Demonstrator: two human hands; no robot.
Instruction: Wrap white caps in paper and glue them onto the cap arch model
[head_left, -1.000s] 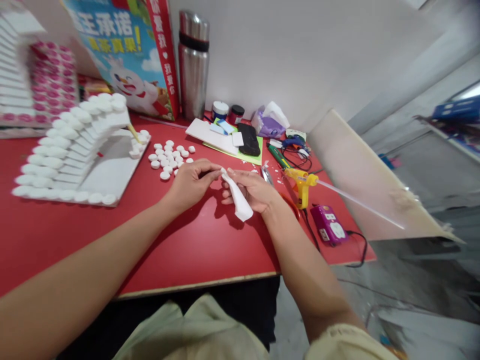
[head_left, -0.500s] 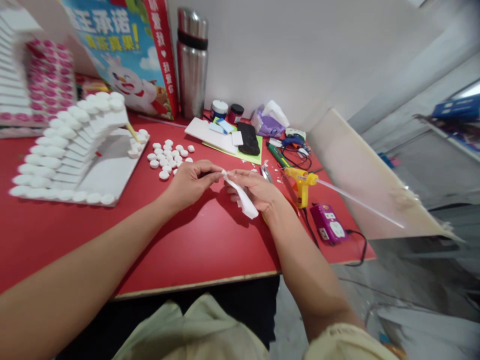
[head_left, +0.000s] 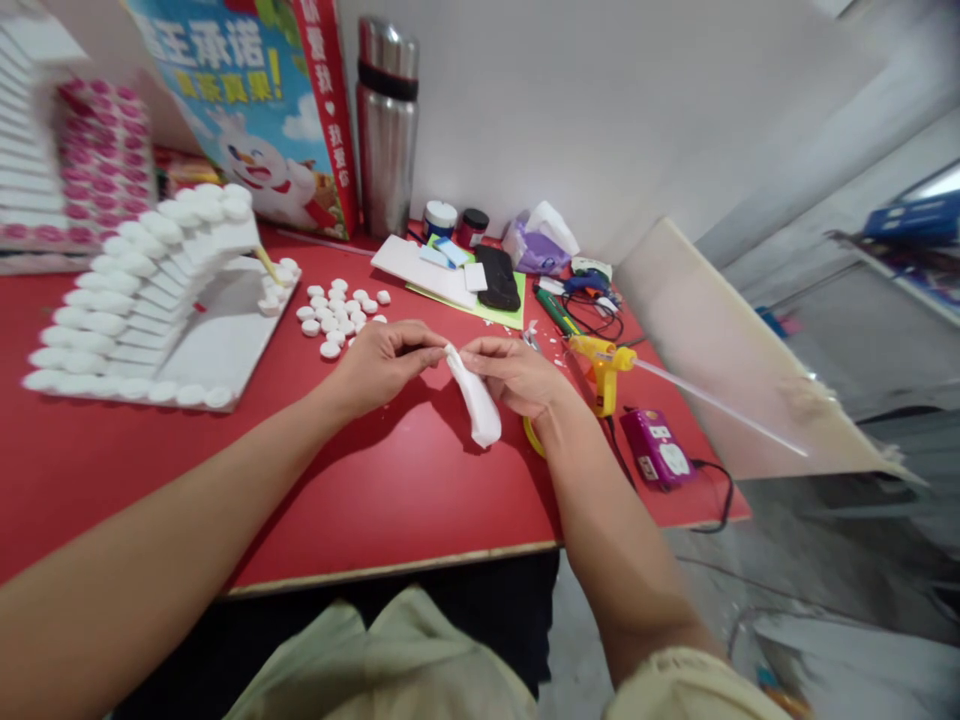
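Between my hands hangs a strip of white tissue-like material (head_left: 478, 405), narrow at its upper end and wider below. My left hand (head_left: 386, 365) pinches the strip's upper end between thumb and fingers. My right hand (head_left: 517, 372) is closed at the strip's upper right edge, its thumb and forefinger pressed together there. To the left of my left hand lies a loose group of small white round pieces (head_left: 330, 322). Farther left stands a white stepped model (head_left: 206, 345) edged with similar round pieces.
A yellow glue gun (head_left: 602, 365) with a long clear stick lies right, near a purple power socket (head_left: 656, 447) and cables. Behind are a steel flask (head_left: 388, 140), small jars, a black case (head_left: 497, 278) and a tissue pack (head_left: 538, 245). The red table's (head_left: 390, 520) front edge is near me.
The white strip's loose lower end has swung left and hangs more steeply. My right hand has shifted slightly right, uncovering more of the strip. My left hand stays nearly still.
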